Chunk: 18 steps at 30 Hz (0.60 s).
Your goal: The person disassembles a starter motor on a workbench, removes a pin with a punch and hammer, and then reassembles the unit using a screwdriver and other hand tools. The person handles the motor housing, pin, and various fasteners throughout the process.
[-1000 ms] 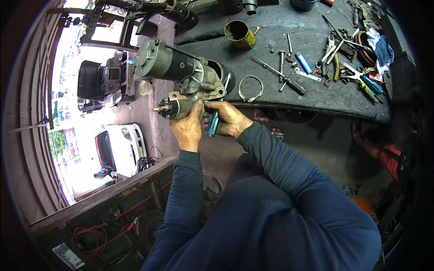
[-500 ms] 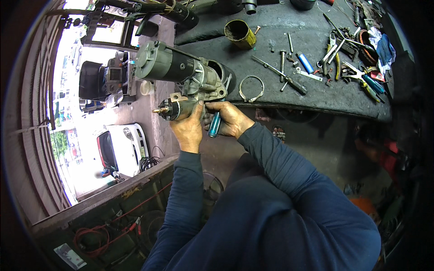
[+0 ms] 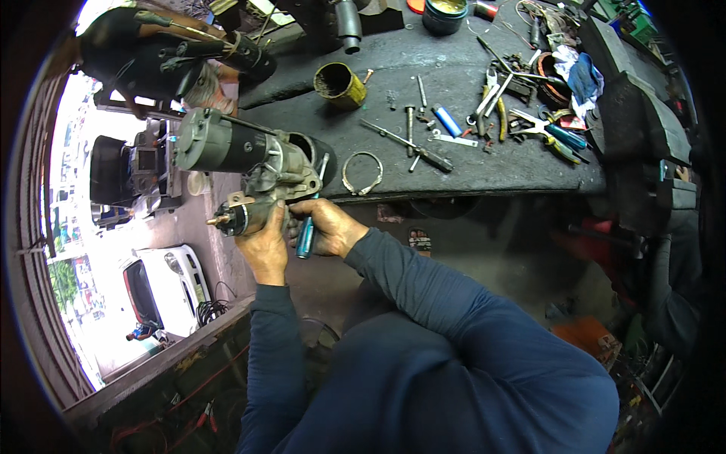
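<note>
A starter motor (image 3: 227, 145), grey and black, lies at the bench's left edge against a dark open cylinder (image 3: 324, 157). Under its body sits the smaller black solenoid (image 3: 261, 212), with a copper-coloured terminal pointing left. My left hand (image 3: 265, 246) is closed around the solenoid, thumb on top. Close beside it, my right hand (image 3: 333, 227) is wrapped round a screwdriver (image 3: 305, 238) with a teal handle. A shiny shaft rises beyond that hand, next to the motor's flange. The fingers partly hide where the tool meets the motor.
On the black bench (image 3: 272, 117) stand a yellow can (image 3: 339, 85) and a dark tub (image 3: 445, 15). A metal ring clamp (image 3: 362, 174), a long screwdriver (image 3: 431, 157), a blue cylinder (image 3: 448, 121) and several pliers (image 3: 546, 127) lie about. A white car (image 3: 168, 287) is outside, left.
The view has turned toward the right, so the bench, motor and hands appear farther left and lower. Both hands keep their grips; the screwdriver handle has hardly moved relative to the motor.
</note>
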Each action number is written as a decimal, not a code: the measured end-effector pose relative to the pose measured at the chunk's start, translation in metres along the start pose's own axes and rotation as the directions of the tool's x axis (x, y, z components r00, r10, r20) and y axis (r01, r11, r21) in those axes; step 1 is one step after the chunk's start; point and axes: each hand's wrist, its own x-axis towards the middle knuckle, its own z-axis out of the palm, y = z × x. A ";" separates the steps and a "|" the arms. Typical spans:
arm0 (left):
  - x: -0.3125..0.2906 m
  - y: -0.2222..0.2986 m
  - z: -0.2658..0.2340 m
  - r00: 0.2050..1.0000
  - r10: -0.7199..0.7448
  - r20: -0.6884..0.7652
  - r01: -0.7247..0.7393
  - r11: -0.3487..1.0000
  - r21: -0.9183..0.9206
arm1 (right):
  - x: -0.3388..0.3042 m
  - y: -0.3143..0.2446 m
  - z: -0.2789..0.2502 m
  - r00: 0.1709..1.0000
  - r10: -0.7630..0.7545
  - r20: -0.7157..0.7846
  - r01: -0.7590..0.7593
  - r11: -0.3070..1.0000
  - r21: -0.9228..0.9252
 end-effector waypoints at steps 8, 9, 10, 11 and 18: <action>0.001 0.000 0.002 1.000 0.011 0.022 -0.011 1.000 0.023 | 0.003 0.002 0.005 1.000 0.003 -0.005 -0.003 1.000 0.020; 0.001 0.001 0.003 1.000 -0.003 0.012 0.003 1.000 -0.003 | 0.000 0.001 0.006 0.999 -0.020 -0.034 0.019 1.000 -0.017; 0.000 0.001 0.003 1.000 -0.016 0.003 0.016 0.999 -0.028 | -0.002 0.001 0.007 0.998 -0.044 -0.052 0.042 0.998 -0.036; 0.001 0.000 0.003 1.000 -0.031 -0.006 0.030 0.998 -0.054 | -0.001 0.000 0.005 1.000 -0.012 -0.029 0.012 1.000 -0.013; 0.003 0.004 0.007 1.000 0.005 -0.001 -0.005 0.999 -0.044 | 0.021 0.005 -0.004 0.997 0.029 0.077 -0.037 0.994 0.105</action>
